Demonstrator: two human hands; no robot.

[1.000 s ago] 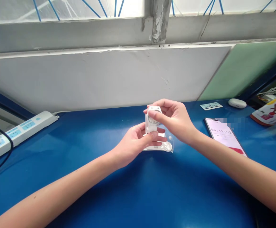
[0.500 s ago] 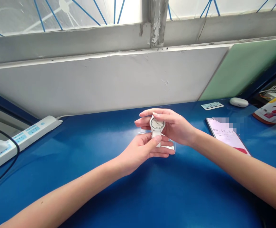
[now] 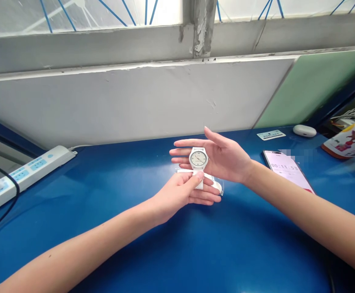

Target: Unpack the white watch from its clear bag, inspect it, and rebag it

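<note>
A white wristwatch (image 3: 199, 158) with a pale round dial faces up over the middle of the desk. My left hand (image 3: 185, 188) pinches its white strap between thumb and fingers, just below the dial. Behind the watch, my right hand (image 3: 216, 156) lies palm up with its fingers stretched out and its thumb raised. The watch case overlaps the right fingers; whether it touches them I cannot tell. Under my left hand, a clear plastic wrapper (image 3: 221, 187) with something white in it is partly hidden.
A phone (image 3: 287, 171) showing a running timer lies on the blue desk (image 3: 119, 171) at right. Behind it are a card (image 3: 271, 135) and a white earbud case (image 3: 304, 130). A printed packet (image 3: 352, 138) stands far right. A white power strip (image 3: 31, 175) and black cable (image 3: 16, 199) are at left.
My right thumb has lifted off the watch and the right hand has opened flat, palm up. The left hand keeps its pinch on the strap.
</note>
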